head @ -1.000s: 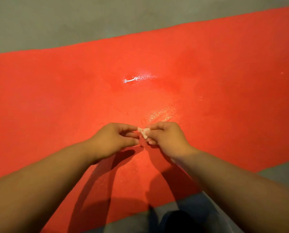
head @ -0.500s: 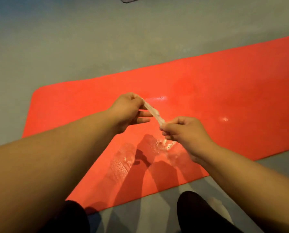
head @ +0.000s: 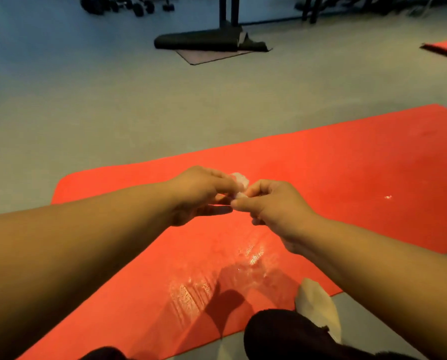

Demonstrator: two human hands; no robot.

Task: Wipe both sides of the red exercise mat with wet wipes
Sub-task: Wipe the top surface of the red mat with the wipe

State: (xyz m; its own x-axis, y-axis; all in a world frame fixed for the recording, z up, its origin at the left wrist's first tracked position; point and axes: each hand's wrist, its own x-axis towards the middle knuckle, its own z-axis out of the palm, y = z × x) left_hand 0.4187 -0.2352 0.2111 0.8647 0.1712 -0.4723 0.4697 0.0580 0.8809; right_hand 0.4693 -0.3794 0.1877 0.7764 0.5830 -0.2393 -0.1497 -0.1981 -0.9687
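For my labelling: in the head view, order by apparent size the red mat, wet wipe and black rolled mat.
1. red mat
2. black rolled mat, though it lies farther away
3. wet wipe, only partly visible

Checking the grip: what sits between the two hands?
A small crumpled wet wipe, pinched by the left hand and right hand above the red mat, in the head view.

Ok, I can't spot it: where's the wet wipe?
Head view, centre: the wet wipe sits bunched between left hand and right hand, pinched by both, above the red mat.
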